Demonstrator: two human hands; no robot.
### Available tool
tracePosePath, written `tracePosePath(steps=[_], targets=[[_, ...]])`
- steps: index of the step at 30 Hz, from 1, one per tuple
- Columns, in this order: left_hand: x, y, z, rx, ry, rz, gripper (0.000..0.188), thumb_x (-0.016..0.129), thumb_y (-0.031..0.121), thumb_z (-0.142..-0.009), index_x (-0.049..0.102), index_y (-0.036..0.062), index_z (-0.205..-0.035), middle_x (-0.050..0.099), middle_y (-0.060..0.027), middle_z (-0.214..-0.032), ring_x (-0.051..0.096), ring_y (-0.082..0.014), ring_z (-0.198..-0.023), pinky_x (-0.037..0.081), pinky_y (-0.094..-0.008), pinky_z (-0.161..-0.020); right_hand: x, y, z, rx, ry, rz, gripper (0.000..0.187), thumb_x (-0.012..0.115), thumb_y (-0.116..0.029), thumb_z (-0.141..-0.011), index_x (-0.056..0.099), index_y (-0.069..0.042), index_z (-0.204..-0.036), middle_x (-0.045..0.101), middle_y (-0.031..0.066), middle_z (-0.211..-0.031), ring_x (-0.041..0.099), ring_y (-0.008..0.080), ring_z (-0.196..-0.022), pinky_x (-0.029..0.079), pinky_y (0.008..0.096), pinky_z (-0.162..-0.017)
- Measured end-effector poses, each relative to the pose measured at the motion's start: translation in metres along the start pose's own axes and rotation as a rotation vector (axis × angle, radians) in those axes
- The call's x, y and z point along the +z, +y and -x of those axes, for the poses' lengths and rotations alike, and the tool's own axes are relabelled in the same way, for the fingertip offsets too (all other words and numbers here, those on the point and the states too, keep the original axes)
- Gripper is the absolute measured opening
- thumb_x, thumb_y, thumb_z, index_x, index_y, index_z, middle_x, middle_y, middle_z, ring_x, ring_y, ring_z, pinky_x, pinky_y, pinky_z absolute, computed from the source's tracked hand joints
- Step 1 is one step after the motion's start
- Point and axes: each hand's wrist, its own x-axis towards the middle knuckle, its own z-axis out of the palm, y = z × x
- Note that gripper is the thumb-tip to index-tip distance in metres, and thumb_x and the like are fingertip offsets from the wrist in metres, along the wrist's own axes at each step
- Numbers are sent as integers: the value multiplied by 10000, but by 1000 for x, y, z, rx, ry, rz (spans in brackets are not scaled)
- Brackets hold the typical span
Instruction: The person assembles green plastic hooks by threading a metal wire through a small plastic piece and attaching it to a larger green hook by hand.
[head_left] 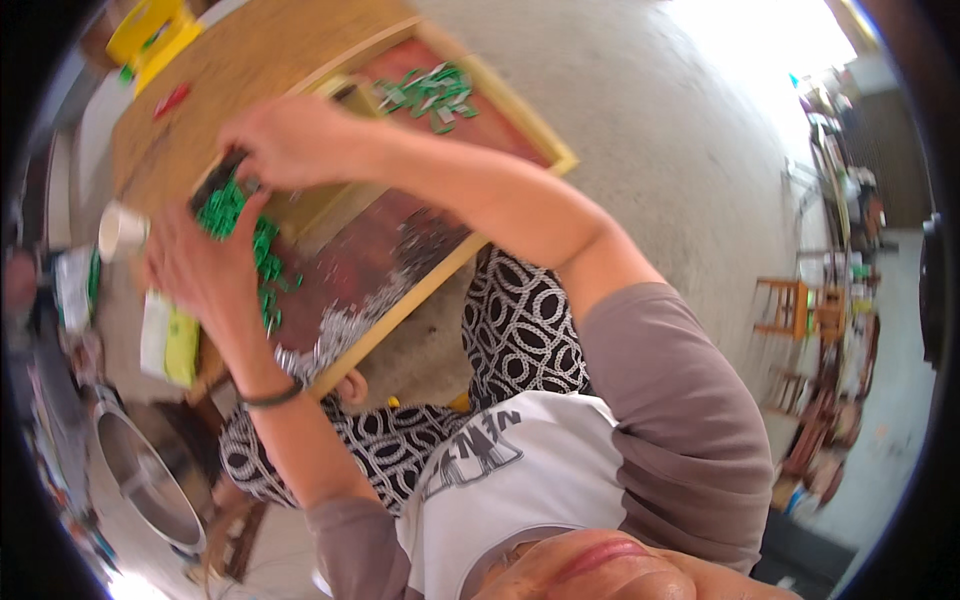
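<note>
A shallow tray with a pale wooden frame (425, 275) and a reddish bottom lies before me. My right hand (300, 142) reaches across it, fingertips bent together at a dark strip (215, 180) on the tray's left side; whatever they pinch is too small and blurred to name. Close below, my left hand (205, 260) is slightly smeared, its thumb held apart from the fingers and pointing up toward the right fingertips. Loose green pieces (268, 250) lie beside the left thumb. Small silvery metal pieces (345, 325) spread along the near edge.
Green pieces with metal parts (430, 95) are heaped in the tray's far section, behind a wooden divider (330, 215). On the wooden table stand a white cup (122, 232), a yellow container (150, 40) and a red object (172, 100). A yellow-and-white pack (182, 345) is at left, above a metal pot (150, 480).
</note>
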Motion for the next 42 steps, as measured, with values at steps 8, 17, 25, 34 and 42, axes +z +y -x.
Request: tracePosePath(steps=[8,17,25,34,42], targets=[[-10,13,-3,-61,-225,-60,852,774,732,-694,645,51,-1188,676,-111,-1157,601,-333,-1176,396,-468,-1064,1,14,4,-139,151,-131,259,742,-261,-845,710,-137,-1070,721,118,-984,689,310,-1009,544,464,-818],[0,9,11,-86,-51,57,1030,776,670,-775,399,133,-1570,318,-120,-1639,248,-373,-1540,300,-549,-1201,3,-12,12,-108,176,290,129,696,-277,-870,748,-172,-925,706,93,-756,713,330,-763,536,460,-620],[3,2,13,-33,-47,252,835,833,521,-819,522,86,-1460,491,-169,-1506,403,-357,-1448,317,-536,-1188,-16,3,54,80,245,1,183,650,-301,-924,760,-156,-942,727,107,-807,721,340,-835,552,479,-707],[-72,-28,41,-277,55,954,233,711,155,-988,691,16,-1173,711,-52,-1072,646,-121,-759,540,-259,-664,-62,25,85,177,350,302,185,657,-260,-922,763,-134,-1008,757,86,-943,719,313,-884,570,423,-767],[-52,-30,78,-500,91,1229,108,707,97,-976,722,-8,-996,735,-47,-871,682,-106,-783,526,-245,-733,2,-60,106,-300,-254,163,112,691,-154,-899,697,-67,-969,665,86,-933,662,345,-879,528,456,-731]])
